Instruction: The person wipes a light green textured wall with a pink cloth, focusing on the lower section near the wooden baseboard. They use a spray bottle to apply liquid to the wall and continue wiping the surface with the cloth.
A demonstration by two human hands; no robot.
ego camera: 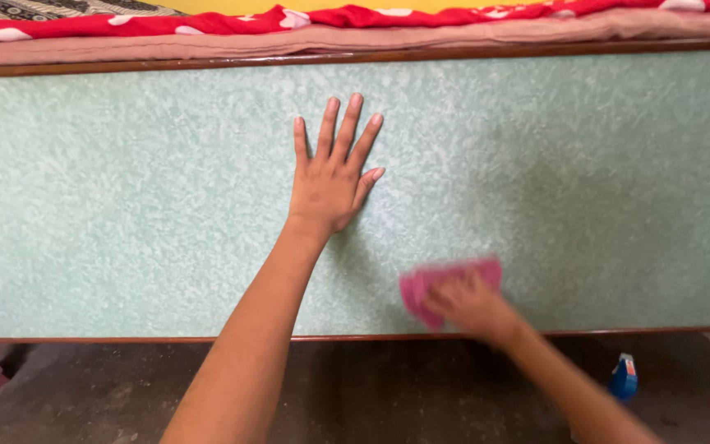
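— Where do we stand with the wiping?

— Our left hand (328, 177) lies flat and released on the pale green panel (125, 181), fingers spread, holding nothing. Our right hand (472, 306) is lower and to the right of it, clenched on a pink cloth (445, 279) pressed against the same panel, just above the lower wooden trim (125, 338). That hand and the cloth are blurred.

— How much would we call done?

— We judge it to be somewhere in the middle, but we cannot tell which parts are finished: the mottled green shows no clear line between wiped and unwiped. The wide stretches to the left of our left hand and to the right of the cloth look the same as the rest.

— Any packages or labels?

— One: a blue spray bottle (623, 376) on the floor (371, 386), below and to the right of our right hand, well apart from the cloth. It bears a small light label with a reddish patch, too small to make out. Above our left hand, red bedding with white shapes (207, 23) lies along the top edge.
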